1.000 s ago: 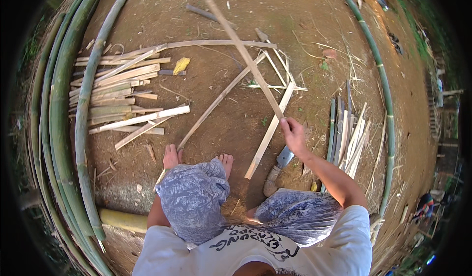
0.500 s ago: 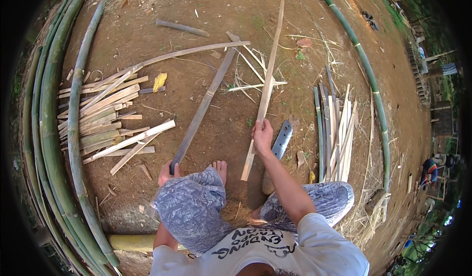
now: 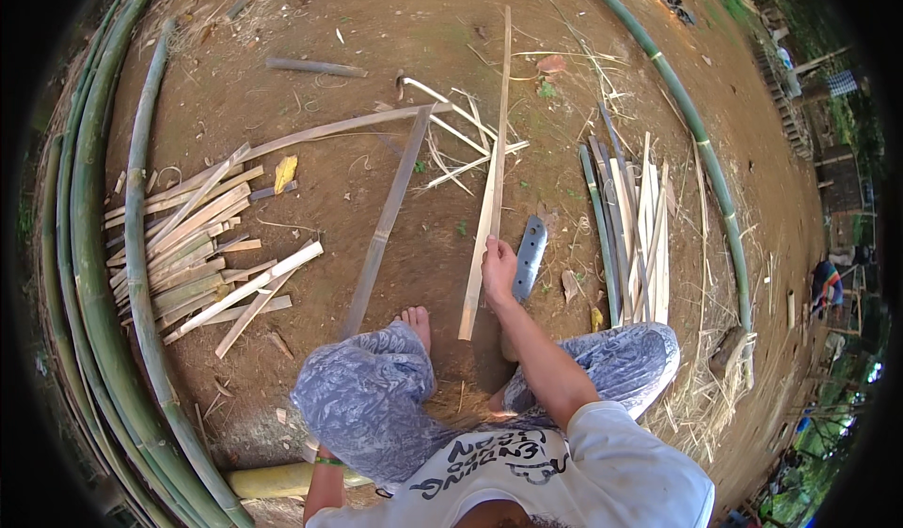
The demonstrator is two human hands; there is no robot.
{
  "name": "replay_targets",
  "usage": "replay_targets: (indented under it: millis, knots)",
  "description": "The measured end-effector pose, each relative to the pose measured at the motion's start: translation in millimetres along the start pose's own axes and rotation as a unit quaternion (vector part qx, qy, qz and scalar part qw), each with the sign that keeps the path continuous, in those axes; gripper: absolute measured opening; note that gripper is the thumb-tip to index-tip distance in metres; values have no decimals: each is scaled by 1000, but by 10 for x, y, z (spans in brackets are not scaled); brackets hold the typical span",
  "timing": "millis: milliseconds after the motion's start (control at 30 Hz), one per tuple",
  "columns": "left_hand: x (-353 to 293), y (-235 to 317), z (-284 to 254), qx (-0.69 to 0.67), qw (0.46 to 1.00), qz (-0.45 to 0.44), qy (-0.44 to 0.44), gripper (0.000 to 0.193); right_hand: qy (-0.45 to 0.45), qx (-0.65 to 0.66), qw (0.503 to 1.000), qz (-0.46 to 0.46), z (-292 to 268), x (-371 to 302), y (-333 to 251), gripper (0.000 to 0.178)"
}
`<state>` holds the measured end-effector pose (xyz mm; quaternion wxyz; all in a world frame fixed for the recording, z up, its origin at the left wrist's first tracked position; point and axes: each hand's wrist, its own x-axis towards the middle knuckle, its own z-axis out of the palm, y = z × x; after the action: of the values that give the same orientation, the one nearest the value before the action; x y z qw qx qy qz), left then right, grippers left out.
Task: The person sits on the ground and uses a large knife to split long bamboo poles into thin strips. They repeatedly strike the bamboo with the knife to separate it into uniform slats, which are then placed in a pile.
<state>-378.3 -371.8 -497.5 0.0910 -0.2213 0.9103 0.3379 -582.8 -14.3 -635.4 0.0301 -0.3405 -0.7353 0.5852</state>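
Note:
My right hand (image 3: 499, 269) is closed around a long, pale split-bamboo slat (image 3: 494, 185), gripping it in its nearer half. The slat points away from me, its near end above the soil between my feet. Beside that hand is a wide metal blade with holes (image 3: 530, 257); its lower part is hidden by my forearm. My left hand (image 3: 311, 449) is down beside my left knee, mostly covered by the trouser leg, so its fingers do not show. A darker bamboo slat (image 3: 384, 232) lies in front of that knee, no hand visible on it.
Split bamboo pieces (image 3: 193, 265) are heaped at left, with a second bundle (image 3: 632, 232) at right. Long green bamboo poles (image 3: 99, 246) run along the left, and another pole (image 3: 691, 119) curves along the right. Thin offcuts (image 3: 461, 166) lie ahead; a yellow bamboo pole (image 3: 282, 480) is beneath me.
My left hand has let go of the dark slat's near end and drawn back beside my knee. The right hand still holds the pale slat, which has shifted slightly. The view has moved a little.

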Motion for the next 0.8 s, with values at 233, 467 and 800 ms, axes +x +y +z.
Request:
replay_targets:
  millis: [233,467,800]
  knots:
    - [120,135,8,-63,994,-59,-62,28,42,-128,989,-58,-151,-304,-106,49]
    - [775,446,309,-208,968,-124,-69,29,43,-179,982,-45,-256,-299,-208,49]
    - [1700,811,760,-331,943,15,-30,24,132,-236,949,-160,-837,255,-173,35]
